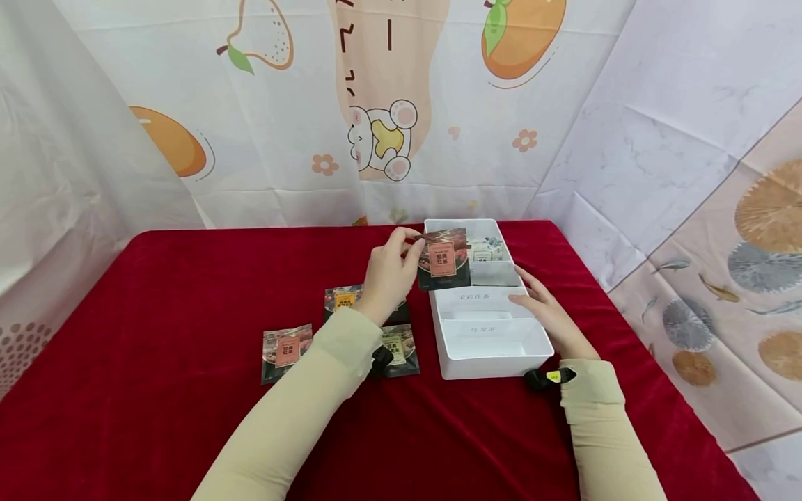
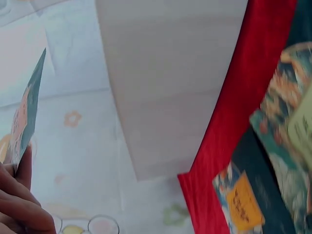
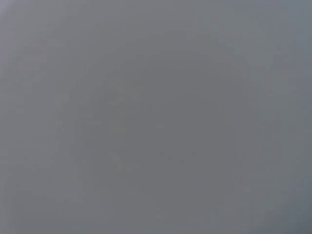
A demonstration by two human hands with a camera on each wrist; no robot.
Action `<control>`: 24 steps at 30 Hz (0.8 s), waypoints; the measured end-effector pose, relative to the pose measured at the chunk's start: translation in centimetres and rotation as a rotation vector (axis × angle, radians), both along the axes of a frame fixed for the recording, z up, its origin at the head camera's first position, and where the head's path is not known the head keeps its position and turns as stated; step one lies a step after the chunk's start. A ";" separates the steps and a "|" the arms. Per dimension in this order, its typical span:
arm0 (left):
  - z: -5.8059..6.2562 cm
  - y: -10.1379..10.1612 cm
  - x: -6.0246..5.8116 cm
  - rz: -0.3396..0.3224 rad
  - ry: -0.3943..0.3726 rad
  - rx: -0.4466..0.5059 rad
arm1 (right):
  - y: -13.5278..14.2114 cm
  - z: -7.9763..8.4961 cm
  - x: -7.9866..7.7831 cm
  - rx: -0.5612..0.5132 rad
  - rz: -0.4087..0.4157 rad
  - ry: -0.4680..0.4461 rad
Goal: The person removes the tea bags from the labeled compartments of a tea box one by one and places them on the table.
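Black sachet (image 1: 444,259) with pink label (image 1: 441,259), held up.

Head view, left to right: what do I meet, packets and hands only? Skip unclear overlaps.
Pink-label packet on the cloth → orange-label packet → left hand → pink-label packet held by that hand → right hand.
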State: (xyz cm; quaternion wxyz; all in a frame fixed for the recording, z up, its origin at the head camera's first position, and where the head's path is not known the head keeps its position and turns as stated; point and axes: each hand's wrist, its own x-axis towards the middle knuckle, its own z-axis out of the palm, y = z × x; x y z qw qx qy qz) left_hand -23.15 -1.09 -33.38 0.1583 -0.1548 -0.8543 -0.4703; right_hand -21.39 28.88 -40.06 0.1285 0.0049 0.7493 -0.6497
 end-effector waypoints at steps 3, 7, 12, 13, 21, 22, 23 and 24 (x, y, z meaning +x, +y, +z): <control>0.3 -1.0 0.1 0.002 -0.020 0.015 | -0.1 0.1 0.0 -0.011 -0.002 -0.003; 0.5 -2.1 0.2 0.015 -0.037 0.018 | -0.1 0.0 0.0 -0.018 -0.003 -0.004; 0.8 -3.4 0.5 0.009 -0.105 0.017 | 0.0 0.0 0.2 -0.049 0.000 -0.007; 0.9 -3.7 0.6 0.007 -0.123 0.018 | -0.1 -0.1 0.2 -0.054 0.001 -0.006; 1.0 -5.8 1.2 -0.002 -0.225 0.029 | -0.1 0.0 0.2 -0.049 -0.007 -0.013; 1.0 -6.2 1.2 -0.001 -0.226 0.031 | -0.1 0.0 0.2 -0.050 -0.007 -0.013; 1.0 -6.5 1.3 -0.001 -0.225 0.032 | -0.1 0.0 0.2 -0.051 -0.008 -0.013; 1.0 -6.9 1.3 0.000 -0.226 0.034 | -0.1 0.0 0.1 -0.051 -0.008 -0.012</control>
